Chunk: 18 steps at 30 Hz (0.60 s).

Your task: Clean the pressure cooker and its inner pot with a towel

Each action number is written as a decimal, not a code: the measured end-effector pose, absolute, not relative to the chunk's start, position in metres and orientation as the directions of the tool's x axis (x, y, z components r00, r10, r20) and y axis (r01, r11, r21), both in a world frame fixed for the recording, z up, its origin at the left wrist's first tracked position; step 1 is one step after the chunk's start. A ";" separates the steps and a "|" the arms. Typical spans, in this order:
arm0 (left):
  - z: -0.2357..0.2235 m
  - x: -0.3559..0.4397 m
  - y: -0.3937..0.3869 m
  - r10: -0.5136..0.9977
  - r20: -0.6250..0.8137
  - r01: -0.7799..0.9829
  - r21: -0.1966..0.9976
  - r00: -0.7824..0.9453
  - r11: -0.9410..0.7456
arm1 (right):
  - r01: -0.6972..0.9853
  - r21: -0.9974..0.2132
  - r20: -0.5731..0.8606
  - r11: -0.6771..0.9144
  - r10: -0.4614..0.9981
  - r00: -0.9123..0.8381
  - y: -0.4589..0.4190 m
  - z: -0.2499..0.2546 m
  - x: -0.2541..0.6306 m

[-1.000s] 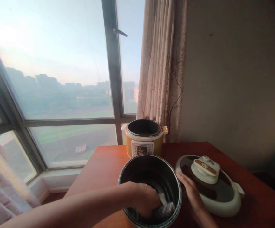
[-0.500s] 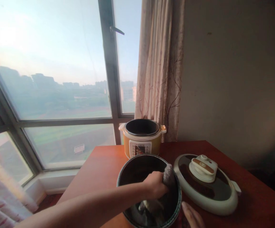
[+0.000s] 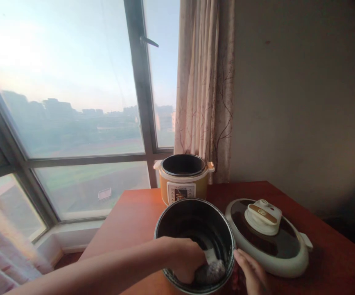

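The black pot (image 3: 192,219) surrounds your left hand (image 3: 187,259), curled around a grey wad (image 3: 213,272); your right hand (image 3: 251,270) touches the pot's right side, grip indeterminable.

A branch-patterned curtain (image 3: 203,82) hangs between a dark-framed window (image 3: 88,123) and a shadowed wall (image 3: 290,106).

Pot rim (image 3: 195,199) partly hidden by left forearm (image 3: 128,264)

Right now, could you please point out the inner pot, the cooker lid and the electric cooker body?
Inner pot (image 3: 192,218): head view, dark inner wall.
Cooker lid (image 3: 265,245): head view, dark top panel.
Electric cooker body (image 3: 182,192): head view, front control panel.
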State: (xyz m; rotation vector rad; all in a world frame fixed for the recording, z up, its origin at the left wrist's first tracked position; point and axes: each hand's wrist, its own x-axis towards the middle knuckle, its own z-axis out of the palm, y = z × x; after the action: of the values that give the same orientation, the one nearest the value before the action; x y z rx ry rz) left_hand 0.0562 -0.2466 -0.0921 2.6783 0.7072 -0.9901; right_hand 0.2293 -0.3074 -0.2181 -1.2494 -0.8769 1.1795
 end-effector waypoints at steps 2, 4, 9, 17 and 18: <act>-0.089 0.049 -0.243 0.331 -0.677 0.434 -0.019 0.658 -0.901 | -0.154 -0.987 -0.077 -0.043 0.973 0.218 -0.297 -0.218 0.232; -0.090 0.045 -0.241 0.333 -0.690 0.417 -0.050 0.643 -0.908 | -0.141 -0.990 -0.047 -0.015 0.973 0.227 -0.286 -0.217 0.232; -0.098 0.042 -0.241 0.365 -0.688 0.480 -0.027 0.628 -0.877 | -0.148 -0.989 -0.020 0.027 0.951 0.308 -0.260 -0.216 0.227; -0.138 0.058 -0.229 0.719 -0.464 0.856 0.281 0.518 -0.435 | -0.155 -0.988 -0.060 -0.018 0.959 0.276 -0.248 -0.212 0.228; -0.143 0.061 -0.223 0.758 -0.456 0.879 0.336 0.466 -0.338 | -0.150 -0.989 -0.059 -0.021 0.965 0.254 -0.247 -0.211 0.229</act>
State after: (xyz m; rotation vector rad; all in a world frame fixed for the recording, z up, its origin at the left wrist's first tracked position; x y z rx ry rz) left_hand 0.0610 -0.2227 -0.1430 2.1780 1.3574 -0.2941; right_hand 0.2289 -0.2467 -0.2107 -1.2427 -0.8926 1.1104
